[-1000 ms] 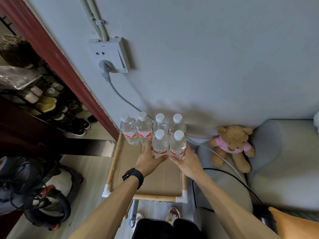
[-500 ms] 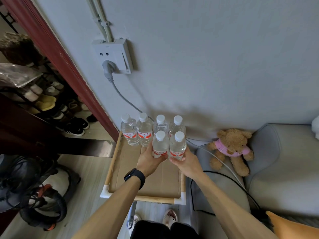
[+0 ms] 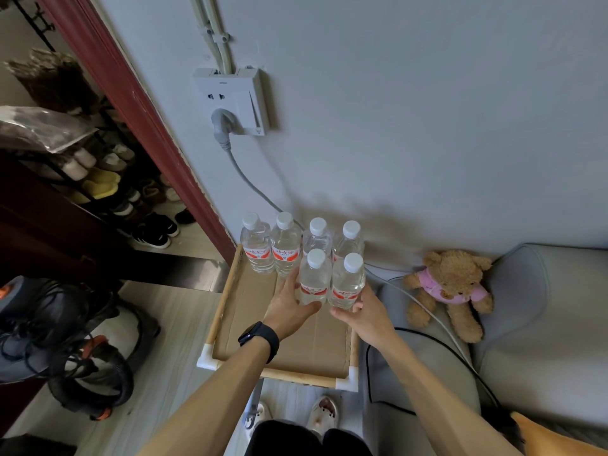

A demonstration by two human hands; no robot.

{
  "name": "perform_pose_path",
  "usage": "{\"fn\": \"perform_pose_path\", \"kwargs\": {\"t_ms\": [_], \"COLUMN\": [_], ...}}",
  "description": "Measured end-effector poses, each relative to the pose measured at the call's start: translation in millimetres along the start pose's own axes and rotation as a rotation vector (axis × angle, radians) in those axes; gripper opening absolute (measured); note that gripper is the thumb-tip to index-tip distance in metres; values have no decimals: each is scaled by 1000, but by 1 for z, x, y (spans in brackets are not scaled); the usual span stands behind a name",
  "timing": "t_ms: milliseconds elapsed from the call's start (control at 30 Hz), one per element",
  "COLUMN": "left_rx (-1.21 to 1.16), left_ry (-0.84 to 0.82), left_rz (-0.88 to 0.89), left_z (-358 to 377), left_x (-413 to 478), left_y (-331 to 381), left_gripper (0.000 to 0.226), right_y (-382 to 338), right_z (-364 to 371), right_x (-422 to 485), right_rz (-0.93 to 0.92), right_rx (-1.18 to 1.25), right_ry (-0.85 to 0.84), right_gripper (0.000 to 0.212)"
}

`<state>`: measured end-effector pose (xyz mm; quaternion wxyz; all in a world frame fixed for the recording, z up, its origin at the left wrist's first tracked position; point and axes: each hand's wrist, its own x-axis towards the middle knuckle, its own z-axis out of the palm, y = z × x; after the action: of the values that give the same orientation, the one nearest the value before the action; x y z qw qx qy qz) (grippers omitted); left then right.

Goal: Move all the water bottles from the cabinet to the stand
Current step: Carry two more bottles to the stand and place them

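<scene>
Several clear water bottles with white caps and red labels stand on the stand [image 3: 227,284], a wooden frame with a cardboard top. A back row runs along the wall, its leftmost bottle [image 3: 256,246] at the far left corner. In front of that row stand two more. My left hand [image 3: 289,306] wraps the front left bottle [image 3: 315,279] low down. My right hand [image 3: 363,315] grips the front right bottle [image 3: 348,283] at its base. Both bottles stand upright, touching each other. The cabinet is out of view.
A wall socket [image 3: 235,100] with a grey plug and cable hangs above the stand. A grey sofa [image 3: 543,324] with a teddy bear [image 3: 450,289] lies to the right, cables crossing it. A shoe rack [image 3: 98,179] and a vacuum cleaner [image 3: 65,350] stand left.
The two front bottles and both hands have stayed nearly in place on the stand; only the camera view has shifted slightly.
</scene>
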<state>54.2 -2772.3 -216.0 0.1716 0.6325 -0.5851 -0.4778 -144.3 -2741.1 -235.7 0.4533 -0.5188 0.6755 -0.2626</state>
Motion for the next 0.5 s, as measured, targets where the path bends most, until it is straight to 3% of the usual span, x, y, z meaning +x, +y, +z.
{"fn": "perform_pose_path", "kwargs": {"t_ms": [167,300,400,500], "left_rx": [122,200,156,187], "left_ry": [-32,24,123,245], "left_rz": [-179,-181,-224,-323], "left_z": [-4,-18,-41,-68], "left_x": [-26,-65,-104,-153], "left_y": [-34,-69,-104,-144], "left_gripper": [81,72,68,65], "right_y": [21,27,18,-1], "right_z": [5,24,48,79], "right_x": [-17,-44,-73,-88], "right_rz": [85,129,67,-80], "right_rx": [-29,-139,-224,-328], "right_ry": [-29,-13,-145,-300], "right_gripper": [65,50,59,51]}}
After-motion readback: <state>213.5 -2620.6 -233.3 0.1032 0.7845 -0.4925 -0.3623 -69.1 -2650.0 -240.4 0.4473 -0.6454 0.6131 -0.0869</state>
